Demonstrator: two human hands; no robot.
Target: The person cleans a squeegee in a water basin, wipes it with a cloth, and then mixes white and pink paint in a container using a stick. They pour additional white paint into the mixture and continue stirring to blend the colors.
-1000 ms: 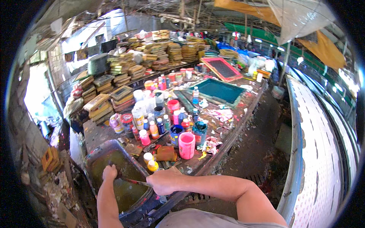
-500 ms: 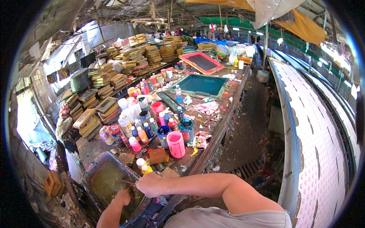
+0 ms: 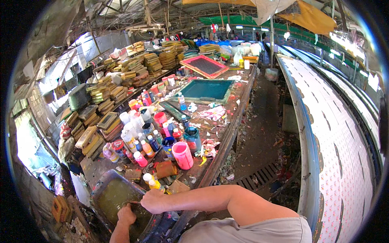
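Basin: a dark tub (image 3: pixel 106 187) sits at the near end of the long workbench (image 3: pixel 237 103), full of murky olive-brown liquid (image 3: pixel 115 196).
Left hand: down in the tub it goes, the left hand (image 3: pixel 126 214), fingers curled, knuckles up, resting on or in that liquid; what it grips, I cannot tell from here.
Right hand: the right hand (image 3: pixel 152 201) is closed in a loose fist at the tub's right rim, pinching a thin dark stick-like tool (image 3: pixel 135 202) that points left over the liquid.
Arm pose: the right forearm runs in from the right, bent at the elbow, lying across the bench edge; the left forearm comes straight up from below.
Yellow bottle: a small yellow squeeze bottle (image 3: pixel 153 184) stands just beside the right hand.
Pink cup: a tall pink cup (image 3: pixel 182 155) stands upright behind it, contents not visible.
Blue pots: a dark blue pot (image 3: pixel 168 144) and a teal jar (image 3: pixel 192 137) sit just beyond the pink one.
Bottle cluster: white, red and blue bottles (image 3: pixel 139 137) crowd the bench's left side.
Screens: a teal-filled printing frame (image 3: pixel 206 90) lies flat mid-bench, a red-edged one (image 3: pixel 204 66) further back.
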